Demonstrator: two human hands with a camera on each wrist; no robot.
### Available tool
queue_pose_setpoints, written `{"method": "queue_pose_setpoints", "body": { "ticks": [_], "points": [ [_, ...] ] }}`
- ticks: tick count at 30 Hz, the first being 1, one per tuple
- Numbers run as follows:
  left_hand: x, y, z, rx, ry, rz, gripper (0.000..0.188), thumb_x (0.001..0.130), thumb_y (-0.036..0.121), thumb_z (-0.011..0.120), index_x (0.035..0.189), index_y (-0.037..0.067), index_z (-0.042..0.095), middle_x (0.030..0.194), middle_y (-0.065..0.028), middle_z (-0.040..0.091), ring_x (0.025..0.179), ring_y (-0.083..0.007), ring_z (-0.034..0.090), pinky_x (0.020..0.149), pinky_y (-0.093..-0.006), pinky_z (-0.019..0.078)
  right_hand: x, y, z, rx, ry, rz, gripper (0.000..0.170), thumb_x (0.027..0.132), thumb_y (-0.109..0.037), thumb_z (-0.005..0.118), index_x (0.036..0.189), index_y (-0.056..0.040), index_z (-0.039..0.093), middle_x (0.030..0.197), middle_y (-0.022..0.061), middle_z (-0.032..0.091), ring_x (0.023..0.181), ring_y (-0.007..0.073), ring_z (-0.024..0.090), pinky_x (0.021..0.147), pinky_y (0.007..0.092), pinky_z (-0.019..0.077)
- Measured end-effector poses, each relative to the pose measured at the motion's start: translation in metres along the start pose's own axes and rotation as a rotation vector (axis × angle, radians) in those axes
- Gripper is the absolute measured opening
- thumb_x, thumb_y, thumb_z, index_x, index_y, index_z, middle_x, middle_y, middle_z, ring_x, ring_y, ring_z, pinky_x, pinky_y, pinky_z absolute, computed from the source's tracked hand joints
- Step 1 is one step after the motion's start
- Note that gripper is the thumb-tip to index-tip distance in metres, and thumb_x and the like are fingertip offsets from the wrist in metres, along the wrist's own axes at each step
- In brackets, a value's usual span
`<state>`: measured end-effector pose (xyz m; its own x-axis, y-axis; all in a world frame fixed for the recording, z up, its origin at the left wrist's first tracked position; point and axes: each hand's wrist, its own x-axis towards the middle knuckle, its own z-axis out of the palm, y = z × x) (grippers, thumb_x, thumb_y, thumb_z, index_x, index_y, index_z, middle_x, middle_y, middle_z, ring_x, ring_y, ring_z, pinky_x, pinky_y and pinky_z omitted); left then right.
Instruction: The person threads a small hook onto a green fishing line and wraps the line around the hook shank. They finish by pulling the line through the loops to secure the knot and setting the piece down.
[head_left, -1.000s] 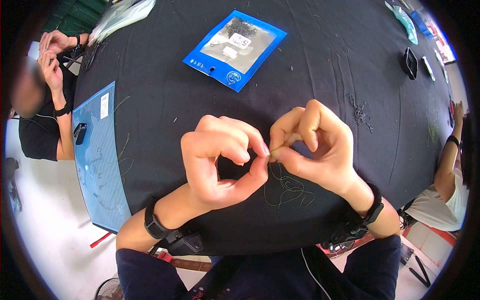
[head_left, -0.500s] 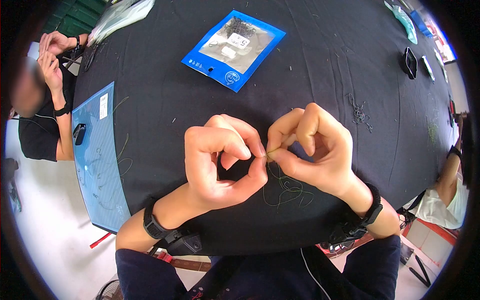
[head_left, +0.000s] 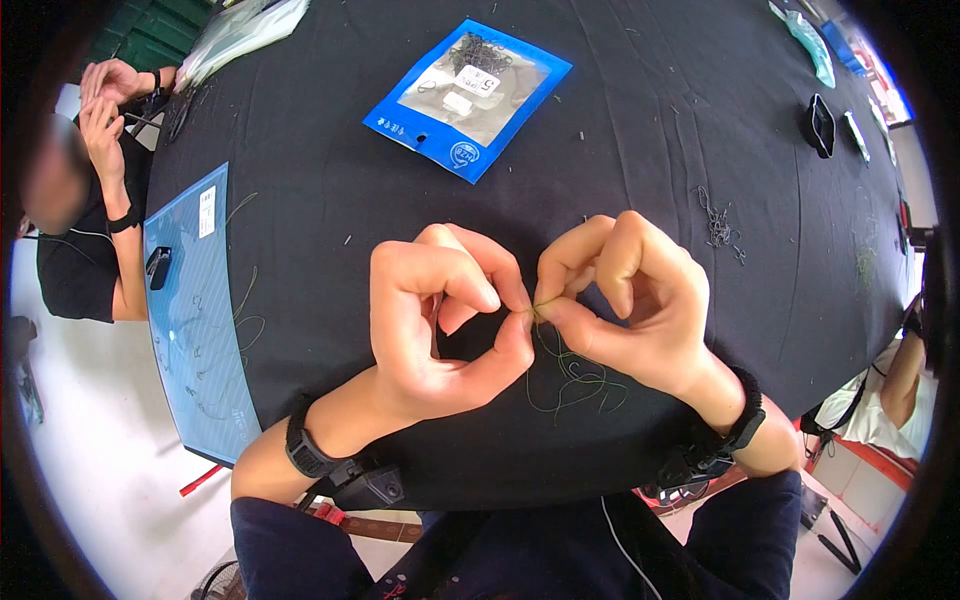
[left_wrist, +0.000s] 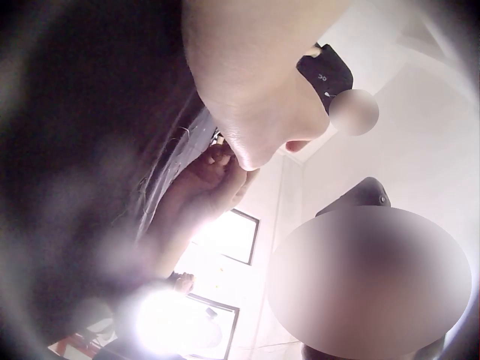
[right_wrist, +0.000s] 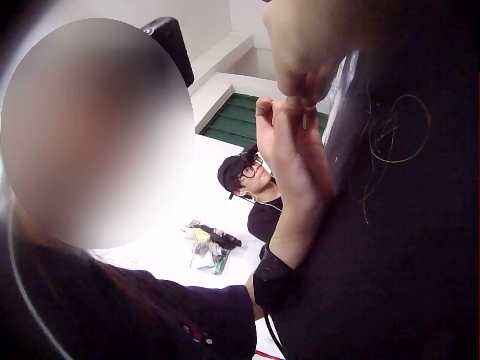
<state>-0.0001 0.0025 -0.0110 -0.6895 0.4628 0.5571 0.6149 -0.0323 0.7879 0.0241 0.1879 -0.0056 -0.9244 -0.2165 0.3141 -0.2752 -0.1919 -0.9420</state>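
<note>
While the left hand [head_left: 410, 330] and right hand [head_left: 655, 310] meet at the fingertips above the cloth [head_left: 480, 450], both pinch the line [head_left: 578, 381] between thumb and forefinger. Its slack forms loose loops over the cloth, on the wearer's side of the fingertips. The step in hand appears to be fine work on the line at the pinch point; whether a smaller part is held there cannot be told. The next move probably calls for firm, steady pinches and slack free of snags. The bag [head_left: 521, 115] lies beyond both hands.
</note>
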Motion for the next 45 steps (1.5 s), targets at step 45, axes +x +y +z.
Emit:
{"method": "queue_pose_setpoints", "body": {
  "ticks": [45],
  "points": [
    [0.003, 0.000, 0.006, -0.177, 0.158, 0.045, 0.039, 0.062, -0.014, 0.070, 0.085, 0.007, 0.048, 0.074, -0.0049, 0.050, 0.068, -0.0090, 0.061, 0.048, -0.0169, 0.0306, 0.003, 0.005, 0.007, -0.526, 0.072, -0.597, 0.024, 0.063, 0.009, 0.070, 0.070, -0.0013, 0.050, 0.078, 0.0111, 0.060, 0.061, 0.0194, 0.061, 0.051, 0.0274, 0.0510]
  ]
}}
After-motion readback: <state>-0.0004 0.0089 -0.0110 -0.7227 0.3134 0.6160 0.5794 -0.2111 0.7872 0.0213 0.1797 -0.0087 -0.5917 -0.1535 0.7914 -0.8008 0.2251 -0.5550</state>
